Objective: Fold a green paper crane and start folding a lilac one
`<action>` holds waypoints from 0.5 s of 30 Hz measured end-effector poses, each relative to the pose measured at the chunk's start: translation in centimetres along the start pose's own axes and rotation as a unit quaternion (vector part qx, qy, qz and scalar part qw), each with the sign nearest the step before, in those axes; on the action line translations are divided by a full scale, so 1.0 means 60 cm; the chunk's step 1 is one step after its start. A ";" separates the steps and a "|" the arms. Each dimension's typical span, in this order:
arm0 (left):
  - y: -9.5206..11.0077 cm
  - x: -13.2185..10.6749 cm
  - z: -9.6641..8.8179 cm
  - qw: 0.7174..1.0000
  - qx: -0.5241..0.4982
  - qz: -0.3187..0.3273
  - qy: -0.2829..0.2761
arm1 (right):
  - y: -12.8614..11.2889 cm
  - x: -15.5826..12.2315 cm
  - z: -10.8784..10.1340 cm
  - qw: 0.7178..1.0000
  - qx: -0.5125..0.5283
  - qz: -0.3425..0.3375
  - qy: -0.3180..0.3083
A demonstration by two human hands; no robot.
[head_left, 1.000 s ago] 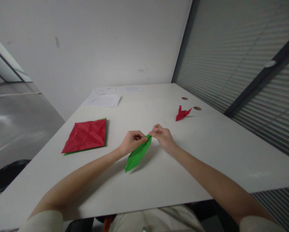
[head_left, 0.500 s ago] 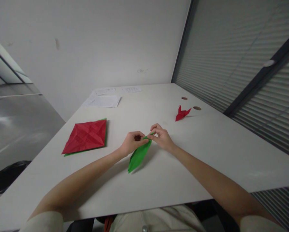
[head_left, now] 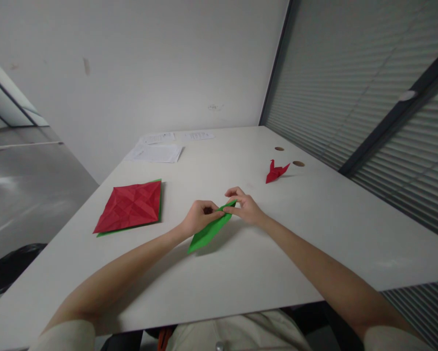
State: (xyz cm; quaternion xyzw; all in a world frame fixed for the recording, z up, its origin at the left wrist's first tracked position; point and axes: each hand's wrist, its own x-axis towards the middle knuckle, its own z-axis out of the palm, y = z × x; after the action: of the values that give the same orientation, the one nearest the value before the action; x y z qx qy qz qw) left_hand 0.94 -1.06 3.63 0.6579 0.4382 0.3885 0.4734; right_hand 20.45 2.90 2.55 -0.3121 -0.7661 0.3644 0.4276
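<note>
A folded piece of green origami paper (head_left: 209, 232) is held above the table in the middle of the view, its long pointed end slanting down toward the lower left. My left hand (head_left: 201, 216) is closed on its upper part, thumb along the near face. On the far end, my right hand (head_left: 245, 207) pinches the paper between thumb and fingers, and a green tip shows past the thumb. The fingers behind the paper are partly hidden.
On the left of the white table (head_left: 189, 302) lies creased red paper (head_left: 133, 204) over green paper (head_left: 109, 233). A red paper crane (head_left: 276, 171) stands at the right near two round holes. Printed sheets (head_left: 156, 153) lie at the back left. A black bin (head_left: 10, 268) is beside the table.
The green paper has tilted flatter, its lower end swinging left and up. More of its upper tip now shows at my right hand. Both hands stay in nearly the same place.
</note>
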 end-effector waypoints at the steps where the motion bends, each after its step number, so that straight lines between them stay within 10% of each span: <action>1: -0.001 0.000 0.000 1.000 0.011 0.004 -0.003 | 0.000 0.000 0.000 1.000 -0.002 -0.002 -0.003; 15: -0.006 0.007 -0.004 0.999 0.007 -0.028 0.017 | 0.006 0.005 0.027 0.982 0.146 0.081 0.089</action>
State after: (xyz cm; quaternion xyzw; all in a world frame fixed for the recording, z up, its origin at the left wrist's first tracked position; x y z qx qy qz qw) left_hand 0.79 -0.55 3.41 0.6421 0.4670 0.3831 0.4721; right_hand 18.96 2.86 1.82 -0.3387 -0.6358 0.4764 0.5041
